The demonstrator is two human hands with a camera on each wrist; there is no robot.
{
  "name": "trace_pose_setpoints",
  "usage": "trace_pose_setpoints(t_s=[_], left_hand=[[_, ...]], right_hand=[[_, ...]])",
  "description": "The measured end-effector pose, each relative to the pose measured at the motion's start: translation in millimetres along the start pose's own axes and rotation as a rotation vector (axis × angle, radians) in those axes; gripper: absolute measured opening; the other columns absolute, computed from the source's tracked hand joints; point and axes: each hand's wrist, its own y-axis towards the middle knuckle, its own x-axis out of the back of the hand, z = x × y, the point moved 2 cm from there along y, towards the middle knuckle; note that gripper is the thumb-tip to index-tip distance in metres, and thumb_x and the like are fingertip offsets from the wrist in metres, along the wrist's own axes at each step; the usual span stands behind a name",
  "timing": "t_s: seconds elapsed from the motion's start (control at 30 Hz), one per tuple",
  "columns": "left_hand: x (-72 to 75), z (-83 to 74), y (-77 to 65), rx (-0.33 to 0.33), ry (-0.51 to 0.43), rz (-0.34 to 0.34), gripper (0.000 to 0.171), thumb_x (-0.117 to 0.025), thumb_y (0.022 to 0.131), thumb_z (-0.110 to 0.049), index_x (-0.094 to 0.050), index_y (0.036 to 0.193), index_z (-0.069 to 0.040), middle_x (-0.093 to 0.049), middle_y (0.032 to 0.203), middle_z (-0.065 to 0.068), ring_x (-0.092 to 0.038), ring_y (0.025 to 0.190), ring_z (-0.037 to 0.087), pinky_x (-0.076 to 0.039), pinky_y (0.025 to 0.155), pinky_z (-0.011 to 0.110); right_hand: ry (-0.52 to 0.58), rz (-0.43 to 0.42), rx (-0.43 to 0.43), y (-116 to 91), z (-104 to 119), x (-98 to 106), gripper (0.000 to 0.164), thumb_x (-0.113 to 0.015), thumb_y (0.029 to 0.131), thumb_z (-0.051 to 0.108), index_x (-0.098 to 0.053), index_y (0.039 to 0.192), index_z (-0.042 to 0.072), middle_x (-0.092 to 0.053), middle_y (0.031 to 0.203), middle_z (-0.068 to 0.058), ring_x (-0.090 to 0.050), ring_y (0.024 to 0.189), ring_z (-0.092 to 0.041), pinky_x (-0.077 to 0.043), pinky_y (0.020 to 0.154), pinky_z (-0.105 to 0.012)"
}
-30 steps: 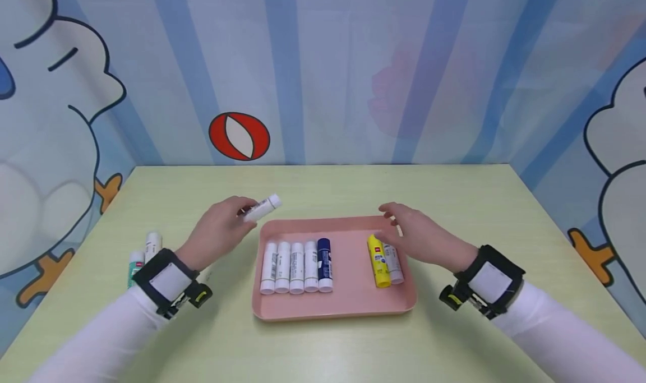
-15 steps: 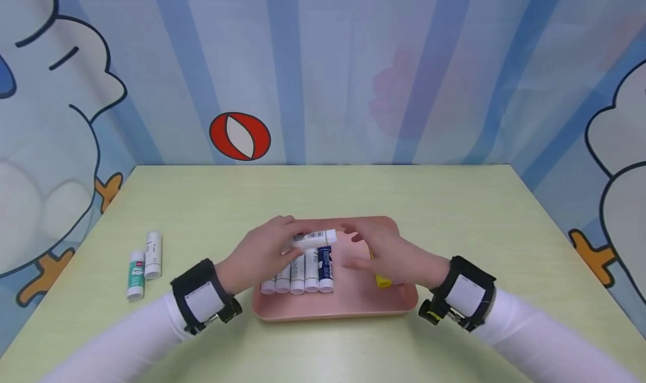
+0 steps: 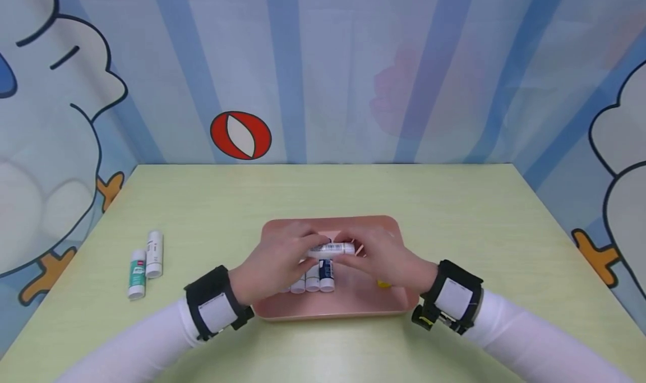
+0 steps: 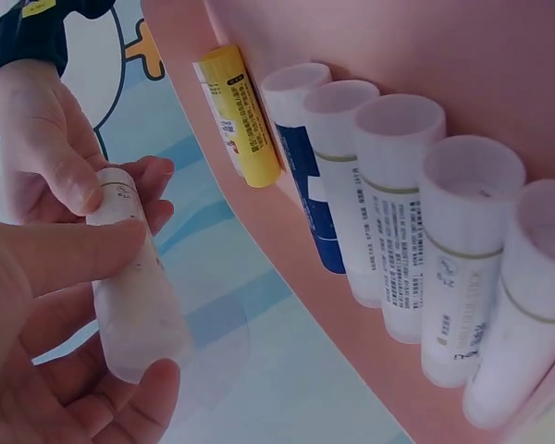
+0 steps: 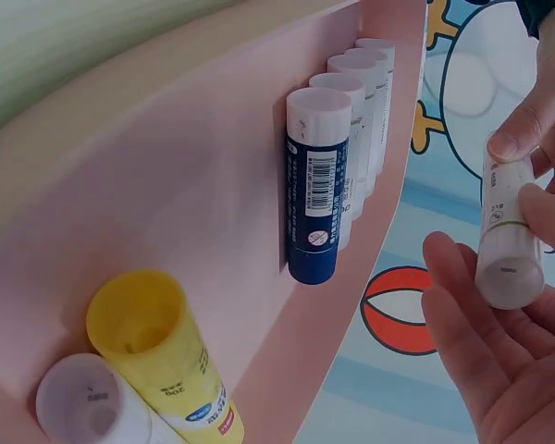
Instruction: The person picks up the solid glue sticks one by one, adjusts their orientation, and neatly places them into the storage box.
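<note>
A white glue stick (image 3: 330,250) lies level between both hands, above the pink tray (image 3: 348,307). My left hand (image 3: 275,259) grips its body, thumb on one side and fingers on the other, as the left wrist view shows. At its other end my right hand (image 3: 388,257) pinches it, the thumb on the barrel and fingers behind. Below, inside the tray, a navy glue stick (image 5: 314,203) ends a row of several white glue sticks (image 4: 398,231), partly hidden by my left hand in the head view. A yellow glue stick (image 5: 157,338) sits beneath my right hand.
Beside the yellow one, another white glue stick (image 5: 83,398) lies in the tray. On the table's left, a green-labelled glue stick (image 3: 137,275) and a white glue stick (image 3: 154,254) lie side by side. A printed curtain (image 3: 333,80) stands behind the table.
My left hand has carried the white glue stick rightward from beyond the tray's left corner to over the tray. My right hand has moved left and taken hold of its free end.
</note>
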Motion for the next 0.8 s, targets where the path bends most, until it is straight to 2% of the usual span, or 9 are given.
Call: trace_pose_setpoints(t_s=[0.2, 0.37, 0.47, 0.63, 0.8], left_hand=[[-1.3, -3.8, -1.1, -0.028, 0.011, 0.006, 0.038, -0.079, 0.082, -0.01, -0.068, 0.118, -0.01, -0.062, 0.105, 0.001, -0.054, 0.097, 0.015, -0.051, 0.083, 0.028], [-6.9, -4.9, -3.2, -0.056, 0.027, 0.006, 0.037, -0.079, 0.082, -0.011, -0.067, 0.117, -0.009, -0.06, 0.102, 0.001, -0.052, 0.094, 0.014, -0.051, 0.078, 0.025], [-10.7, -3.1, -5.6, -0.045, 0.027, 0.022, 0.037, -0.078, 0.083, -0.015, -0.066, 0.118, -0.01, -0.06, 0.103, 0.001, -0.052, 0.094, 0.014, -0.051, 0.079, 0.026], [-12.7, 7.6, -14.3, 0.024, 0.034, 0.063, 0.038, -0.077, 0.084, -0.018, -0.066, 0.12, -0.01, -0.061, 0.107, 0.002, -0.055, 0.093, 0.015, -0.051, 0.08, 0.03], [-5.9, 29.8, -27.4, 0.162, 0.062, 0.1, 0.039, -0.077, 0.085, -0.019, -0.065, 0.121, -0.009, -0.061, 0.112, 0.005, -0.058, 0.089, 0.015, -0.054, 0.077, 0.032]], right_hand=[[-0.036, 0.044, -0.041, -1.0, 1.4, 1.3, 0.018, -0.075, 0.086, 0.019, -0.068, 0.1, 0.012, -0.062, 0.086, 0.009, -0.054, 0.071, -0.009, -0.049, 0.064, -0.024], [-0.129, 0.106, -0.045, -2.1, 4.1, 2.5, 0.021, -0.077, 0.085, 0.021, -0.072, 0.101, 0.009, -0.065, 0.087, 0.007, -0.054, 0.071, -0.006, -0.048, 0.063, -0.023], [-0.171, 0.121, -0.03, -3.0, 5.2, 2.1, 0.024, -0.076, 0.085, 0.026, -0.073, 0.101, 0.01, -0.063, 0.085, 0.008, -0.054, 0.071, -0.01, -0.046, 0.061, -0.022], [-0.193, 0.135, -0.024, -6.6, 2.9, 1.4, 0.023, -0.076, 0.085, 0.03, -0.074, 0.098, 0.01, -0.057, 0.078, 0.011, -0.052, 0.069, -0.012, -0.044, 0.058, -0.022], [-0.172, 0.139, -0.125, -13.3, -3.0, 7.9, 0.019, -0.077, 0.084, 0.022, -0.073, 0.097, 0.009, -0.057, 0.079, 0.009, -0.05, 0.068, -0.01, -0.045, 0.057, -0.023]])
